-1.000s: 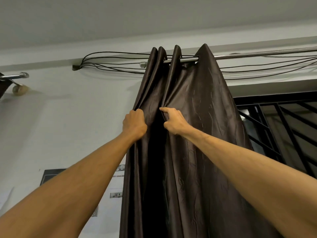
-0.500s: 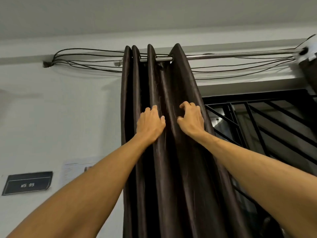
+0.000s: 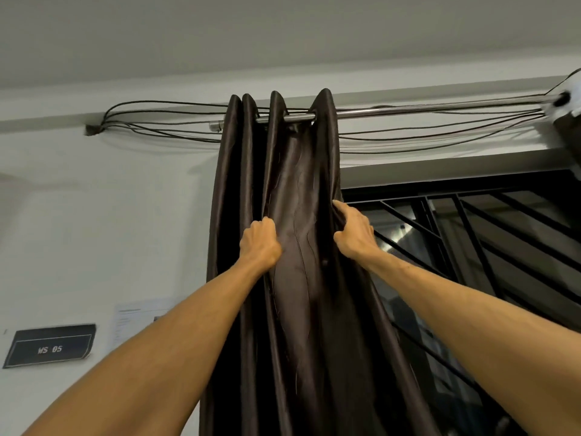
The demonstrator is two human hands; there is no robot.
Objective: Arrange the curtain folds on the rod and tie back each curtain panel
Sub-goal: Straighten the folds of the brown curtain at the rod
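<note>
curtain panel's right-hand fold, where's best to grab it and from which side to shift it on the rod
Take the right-hand fold by its free vertical edge, well below the rod, coming from the window grille side. That edge hangs loose and open there, so fingers can curl round it, as the right hand does; the left hand grips the neighbouring ridge.

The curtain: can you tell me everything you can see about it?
The curtain is dark brown, shiny and smooth like satin, with faint wavy lines. It hangs threaded on a silver rod, bunched into tall folds near the rod's left end, at the left edge of a black window grille. The left hand grips one fold and the right hand grips the right edge, with a flatter stretch of cloth between them. Its bottom is out of view.
</note>
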